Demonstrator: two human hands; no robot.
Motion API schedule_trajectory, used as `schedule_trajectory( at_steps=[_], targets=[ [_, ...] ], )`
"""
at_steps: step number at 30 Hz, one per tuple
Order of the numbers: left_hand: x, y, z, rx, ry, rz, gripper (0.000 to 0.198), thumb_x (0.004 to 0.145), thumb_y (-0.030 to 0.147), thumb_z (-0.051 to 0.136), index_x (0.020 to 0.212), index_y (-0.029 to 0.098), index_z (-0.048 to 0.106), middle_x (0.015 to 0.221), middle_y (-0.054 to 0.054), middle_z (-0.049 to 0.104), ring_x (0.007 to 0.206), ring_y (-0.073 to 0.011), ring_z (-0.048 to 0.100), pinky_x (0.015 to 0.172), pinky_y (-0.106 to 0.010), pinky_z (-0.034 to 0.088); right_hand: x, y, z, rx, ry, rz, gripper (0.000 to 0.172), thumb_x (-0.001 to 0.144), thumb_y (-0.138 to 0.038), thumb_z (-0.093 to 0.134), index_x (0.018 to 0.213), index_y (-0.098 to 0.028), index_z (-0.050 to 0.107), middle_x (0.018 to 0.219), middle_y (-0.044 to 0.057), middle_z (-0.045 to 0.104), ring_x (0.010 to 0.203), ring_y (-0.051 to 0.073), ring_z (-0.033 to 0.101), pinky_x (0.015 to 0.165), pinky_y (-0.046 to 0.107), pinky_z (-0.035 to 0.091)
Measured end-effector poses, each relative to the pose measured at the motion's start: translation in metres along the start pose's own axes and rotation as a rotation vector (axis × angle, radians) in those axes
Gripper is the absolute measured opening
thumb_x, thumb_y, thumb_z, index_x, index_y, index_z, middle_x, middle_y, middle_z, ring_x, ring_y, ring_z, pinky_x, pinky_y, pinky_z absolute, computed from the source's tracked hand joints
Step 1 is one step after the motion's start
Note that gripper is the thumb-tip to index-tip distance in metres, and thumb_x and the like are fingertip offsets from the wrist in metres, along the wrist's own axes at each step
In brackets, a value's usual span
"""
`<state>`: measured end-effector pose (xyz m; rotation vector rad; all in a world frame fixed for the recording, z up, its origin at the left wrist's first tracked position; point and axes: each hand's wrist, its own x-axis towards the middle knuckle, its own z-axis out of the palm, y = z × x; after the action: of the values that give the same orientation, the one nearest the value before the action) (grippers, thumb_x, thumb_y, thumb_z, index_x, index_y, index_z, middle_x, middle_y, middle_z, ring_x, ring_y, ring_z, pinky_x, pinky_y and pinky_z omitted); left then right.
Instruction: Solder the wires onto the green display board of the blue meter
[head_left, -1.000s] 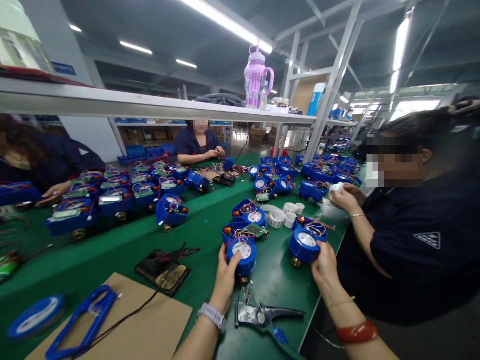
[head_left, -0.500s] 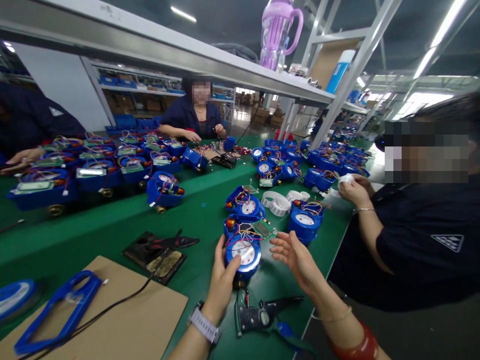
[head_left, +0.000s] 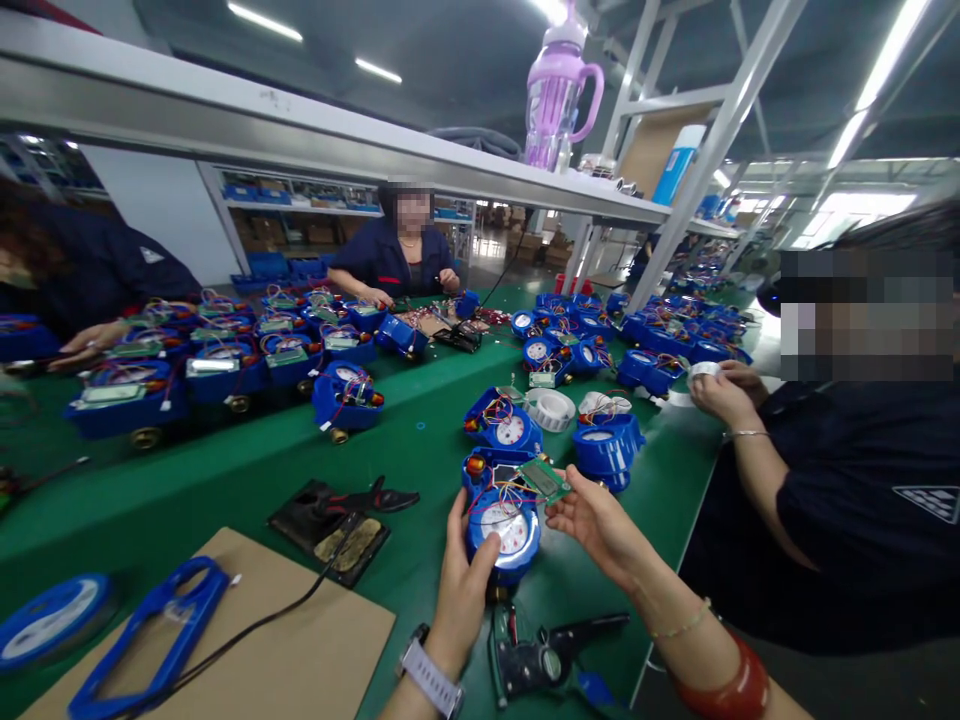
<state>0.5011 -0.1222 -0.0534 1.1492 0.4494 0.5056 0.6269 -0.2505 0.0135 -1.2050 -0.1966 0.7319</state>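
Observation:
My left hand [head_left: 461, 585] grips the near side of a blue water meter [head_left: 504, 520] with a white dial and coloured wires, standing on the green bench. My right hand [head_left: 592, 520] pinches the small green circuit board [head_left: 546, 481] wired to that meter, lifting it at the meter's right edge. Just beyond stand another open meter [head_left: 501, 420] and a blue meter [head_left: 606, 447] to the right.
Pliers [head_left: 544, 655] lie at the bench's near edge below the meter. A soldering sponge stand [head_left: 334, 525], cardboard sheet [head_left: 300, 650] with a blue frame [head_left: 150, 640] and cable lie left. Tape rolls [head_left: 551, 408] and many meters fill the bench. A co-worker [head_left: 847, 470] sits close right; others sit across.
My right hand let go of the right-hand meter, swung left and took hold of the green circuit board. My left hand stayed on its meter. The camera tilted down slightly.

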Motion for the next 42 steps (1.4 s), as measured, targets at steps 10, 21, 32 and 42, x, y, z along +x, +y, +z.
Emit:
schedule_trajectory(
  at_steps=[10, 21, 32, 42],
  targets=[
    [-0.003, 0.0, 0.0, -0.009, -0.03, 0.013, 0.091, 0.074, 0.061, 0.063, 0.145, 0.017, 0.027, 0.15, -0.013, 0.037, 0.136, -0.028, 0.04, 0.111, -0.039, 0.036, -0.015, 0.0, -0.001, -0.022, -0.007, -0.028, 0.052, 0.063, -0.047, 0.09, 0.101, -0.016, 0.072, 0.092, 0.009, 0.071, 0.079, 0.017, 0.065, 0.075, 0.028, 0.052],
    [0.001, -0.008, -0.009, -0.036, -0.111, 0.019, 0.075, 0.083, 0.051, 0.06, 0.145, 0.022, 0.031, 0.149, -0.01, 0.04, 0.134, -0.0276, 0.043, 0.112, -0.038, 0.034, -0.038, 0.013, 0.004, -0.023, 0.09, -0.139, 0.056, 0.061, -0.046, 0.091, 0.106, -0.019, 0.071, 0.098, 0.008, 0.072, 0.081, 0.017, 0.066, 0.078, 0.029, 0.05],
    [0.002, -0.007, -0.01, -0.045, -0.117, -0.015, 0.073, 0.082, 0.052, 0.061, 0.142, 0.021, 0.036, 0.146, -0.01, 0.044, 0.133, -0.0282, 0.044, 0.11, -0.038, 0.037, -0.04, 0.018, 0.005, -0.012, 0.125, -0.162, 0.055, 0.063, -0.045, 0.09, 0.106, -0.018, 0.07, 0.096, 0.008, 0.071, 0.083, 0.02, 0.066, 0.08, 0.033, 0.05],
    [0.004, -0.01, -0.012, -0.05, -0.115, -0.032, 0.071, 0.082, 0.053, 0.062, 0.142, 0.023, 0.037, 0.145, -0.009, 0.045, 0.133, -0.028, 0.044, 0.111, -0.039, 0.035, -0.042, 0.019, 0.006, 0.006, 0.145, -0.161, 0.056, 0.06, -0.045, 0.091, 0.105, -0.018, 0.07, 0.094, 0.008, 0.072, 0.08, 0.018, 0.066, 0.078, 0.031, 0.051]
  ],
)
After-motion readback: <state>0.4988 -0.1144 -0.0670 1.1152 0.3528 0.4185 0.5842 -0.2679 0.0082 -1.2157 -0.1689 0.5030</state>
